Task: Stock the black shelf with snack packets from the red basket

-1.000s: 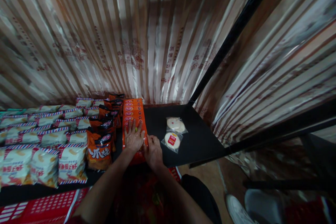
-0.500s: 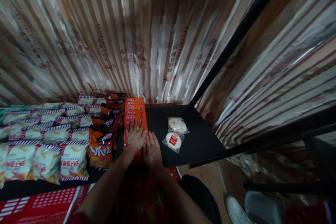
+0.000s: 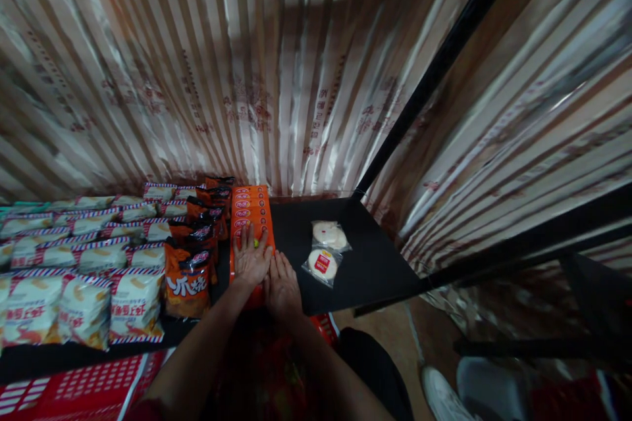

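Note:
A row of overlapping flat orange snack packets (image 3: 249, 200) lies on the black shelf (image 3: 380, 270). My left hand (image 3: 252, 260) rests flat on the nearer packets, its fingers spread. Alongside it, my right hand (image 3: 284, 286) lies against the packets' right edge with its fingers stretched out. Left of the packets stand orange-and-black snack bags (image 3: 187, 279) in a column. To the right of my right hand are round white crackers in clear wrappers (image 3: 322, 264), one with a red label.
Several rows of white snack bags (image 3: 135, 306) fill the shelf's left part. A red plastic basket (image 3: 74, 385) is below the front edge. Behind hangs a striped, pleated sheet (image 3: 276, 79); a black post (image 3: 439, 72) slants up at the right.
The view has shifted slightly, so the shelf goods appear a little farther left. Both hands stay on the orange packets in nearly the same place.

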The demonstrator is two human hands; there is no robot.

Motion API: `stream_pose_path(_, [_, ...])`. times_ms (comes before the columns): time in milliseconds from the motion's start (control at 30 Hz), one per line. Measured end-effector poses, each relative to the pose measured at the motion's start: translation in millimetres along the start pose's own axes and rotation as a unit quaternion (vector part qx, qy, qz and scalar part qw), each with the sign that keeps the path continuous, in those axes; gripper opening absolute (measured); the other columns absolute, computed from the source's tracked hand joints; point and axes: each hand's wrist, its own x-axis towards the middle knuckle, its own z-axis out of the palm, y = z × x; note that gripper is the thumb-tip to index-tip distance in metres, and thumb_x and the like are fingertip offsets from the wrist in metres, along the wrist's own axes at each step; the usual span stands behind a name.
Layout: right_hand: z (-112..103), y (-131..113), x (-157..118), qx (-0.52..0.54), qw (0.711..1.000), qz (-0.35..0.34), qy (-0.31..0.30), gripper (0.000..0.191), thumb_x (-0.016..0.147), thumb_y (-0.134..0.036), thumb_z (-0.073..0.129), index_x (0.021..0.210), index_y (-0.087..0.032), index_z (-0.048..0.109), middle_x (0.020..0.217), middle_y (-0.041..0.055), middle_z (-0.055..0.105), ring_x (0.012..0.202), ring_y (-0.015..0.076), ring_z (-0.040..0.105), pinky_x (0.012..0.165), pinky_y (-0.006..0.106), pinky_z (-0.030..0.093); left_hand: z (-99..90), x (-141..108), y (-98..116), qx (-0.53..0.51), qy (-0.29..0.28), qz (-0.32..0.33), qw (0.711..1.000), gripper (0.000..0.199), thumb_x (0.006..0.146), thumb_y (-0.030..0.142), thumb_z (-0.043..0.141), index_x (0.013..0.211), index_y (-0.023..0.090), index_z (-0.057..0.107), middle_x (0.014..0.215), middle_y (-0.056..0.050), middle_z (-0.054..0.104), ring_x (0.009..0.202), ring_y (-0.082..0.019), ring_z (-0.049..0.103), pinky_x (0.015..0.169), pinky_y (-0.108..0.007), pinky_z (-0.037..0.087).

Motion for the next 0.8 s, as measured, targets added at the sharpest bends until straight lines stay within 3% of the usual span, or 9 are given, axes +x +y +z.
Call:
stream_pose_path(433, [-1, -2, 0, 0.0, 1.0, 0.005, 0.019, 0.05, 0.085, -0.021, 0.039, 0.131, -0.003, 0.044, 0.137, 0.0187, 0.043, 0.129, 0.0286, 0.036, 0.103, 0.043, 0.034, -3.3, 1, 4, 0.017, -0.011, -0.004, 1.0, 0.048, 0.087, 0.039, 0.038, 0.133, 0.028, 0.04, 0.143, -0.008, 0.036, 0.135, -0.028, 0.022, 0.109, -0.051, 0.012])
stream_pose_path(800, [5, 3, -1, 0.023, 0.998, -0.005, 0.062, 0.048, 0.082, -0.017, 0.04, 0.129, -0.005, 0.048, 0.133, 0.0178, 0.048, 0.128, 0.0259, 0.038, 0.104, 0.044, 0.035, -13.7, -3, 8, 0.005, -0.001, 0.017, 1.0, 0.044, 0.088, 0.034, 0.036, 0.13, 0.027, 0.047, 0.144, -0.007, 0.034, 0.137, -0.028, 0.016, 0.11, -0.05, 0.011])
